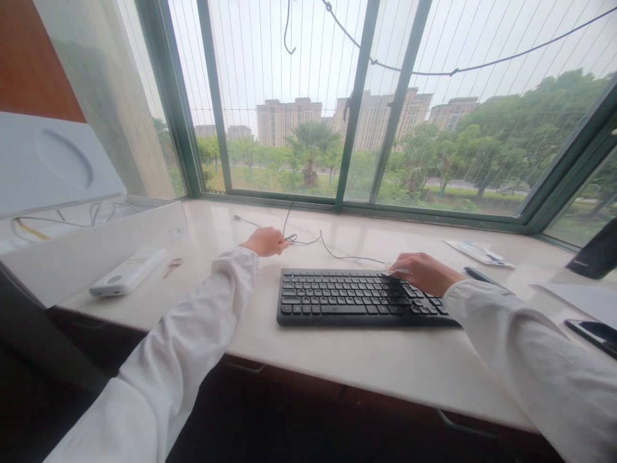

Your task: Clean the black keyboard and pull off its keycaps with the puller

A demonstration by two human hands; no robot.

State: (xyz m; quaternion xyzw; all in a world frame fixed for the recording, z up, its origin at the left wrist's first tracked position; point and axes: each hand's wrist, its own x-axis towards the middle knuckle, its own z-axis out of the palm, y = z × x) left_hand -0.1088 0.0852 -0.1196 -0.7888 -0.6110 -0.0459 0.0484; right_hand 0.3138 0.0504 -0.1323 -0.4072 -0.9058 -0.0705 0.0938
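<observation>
A black computer keyboard (357,298) lies on the pale stone counter (376,350), its long side along the counter's front edge. My right hand (424,272) is over the keyboard's upper right part, with the fingers on its back edge; the thumb is hidden. My left hand (264,242) is closed at the keyboard's upper left, its fingertips at a small loop of thin dark cable (290,238). That cable runs right to the keyboard's back edge and left towards the window.
A white power bank (128,272) and a small pinkish key-like object (172,267) lie left of me, by an open white box (91,263) holding cables. Papers (479,253), a dark pen (482,276) and a phone (590,335) lie to the right. A barred window runs along the counter's back.
</observation>
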